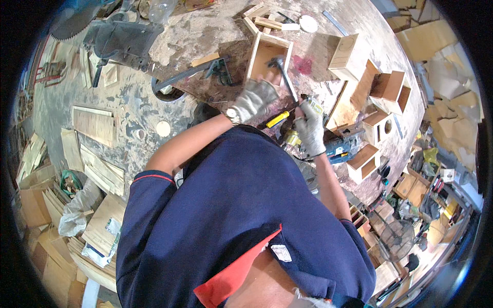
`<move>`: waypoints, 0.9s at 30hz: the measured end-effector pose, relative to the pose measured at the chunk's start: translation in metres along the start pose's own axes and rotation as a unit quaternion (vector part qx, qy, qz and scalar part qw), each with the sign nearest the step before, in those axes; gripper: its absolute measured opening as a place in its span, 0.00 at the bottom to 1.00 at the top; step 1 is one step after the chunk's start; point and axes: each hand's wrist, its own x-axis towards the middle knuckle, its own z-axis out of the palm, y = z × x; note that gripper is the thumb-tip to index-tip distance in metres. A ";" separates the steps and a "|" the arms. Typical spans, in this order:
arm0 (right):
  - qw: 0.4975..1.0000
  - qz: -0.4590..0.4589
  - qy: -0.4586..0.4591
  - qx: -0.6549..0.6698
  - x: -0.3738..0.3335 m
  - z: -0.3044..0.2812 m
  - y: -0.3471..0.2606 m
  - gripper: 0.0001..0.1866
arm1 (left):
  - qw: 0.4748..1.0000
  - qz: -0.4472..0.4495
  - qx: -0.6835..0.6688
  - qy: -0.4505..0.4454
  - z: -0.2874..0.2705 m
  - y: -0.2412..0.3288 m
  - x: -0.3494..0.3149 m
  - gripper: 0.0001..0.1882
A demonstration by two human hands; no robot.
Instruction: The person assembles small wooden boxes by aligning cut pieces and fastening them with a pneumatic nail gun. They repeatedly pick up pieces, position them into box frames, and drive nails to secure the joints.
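In my gloved right hand (pixel 310 129) is the handle of a claw hammer (pixel 288 82), the fingers closed round it. The hammer's head is over the near right part of an open wooden box (pixel 250 57) with a brown inside. My left hand (pixel 255 101), in a pale fingerless-style glove, is at the near end of that box. Its bare fingertips are stretched out and a little blurred, and I cannot tell whether they touch the box. A yellow-handled tool (pixel 278 119) lies between the hands, close to my body.
Small wooden boxes (pixel 393 91) stand at the right, beside a blue power tool (pixel 345 145). A dark metal bar (pixel 187 72) lies left of the box, near a round hole in the table. A circular saw blade (pixel 76 21) is at far left. Wood panels (pixel 93 126) lie left.
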 end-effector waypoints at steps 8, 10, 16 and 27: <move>0.957 0.172 -0.228 0.057 0.064 -0.049 0.035 0.17 | 0.979 -0.148 -0.140 -0.008 -0.010 -0.055 -0.015 0.59; 0.934 0.229 -0.232 0.149 0.076 -0.049 0.037 0.16 | 0.975 -0.152 -0.159 0.015 -0.010 -0.055 -0.015 0.66; 0.896 0.238 -0.351 0.132 0.102 -0.053 0.040 0.12 | 0.977 -0.171 -0.123 -0.044 -0.012 -0.051 -0.014 0.70; 0.969 0.147 -0.176 0.097 0.070 -0.042 0.038 0.16 | 0.984 -0.139 -0.096 -0.057 -0.036 -0.048 -0.002 0.62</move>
